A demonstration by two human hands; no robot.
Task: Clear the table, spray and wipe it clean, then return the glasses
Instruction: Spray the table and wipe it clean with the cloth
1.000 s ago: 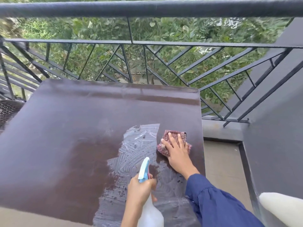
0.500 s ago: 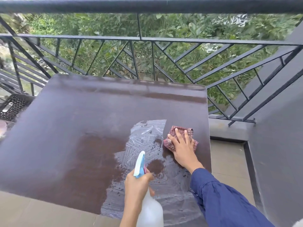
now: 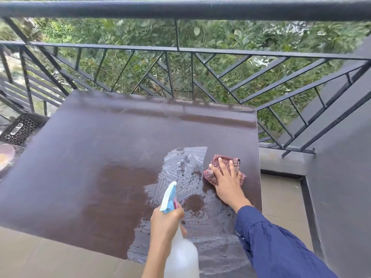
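Seeing spray bottle point(image 3: 181, 257) base cut off at near edge. Clamping left grip point(image 3: 165, 223) round its neck; pressing right grip point(image 3: 226, 181), fingers point(image 3: 221, 165) flat, on red checked cloth point(image 3: 209, 176) right of foam streaks point(image 3: 186, 163) on tabletop point(image 3: 120, 137).

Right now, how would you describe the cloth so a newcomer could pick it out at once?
Start at the brown table by the black railing and go toward its right edge, beside the white soapy patch. There the right hand presses on a bunched cloth. It alone is red-checked fabric; the spray bottle nearby is pale plastic.
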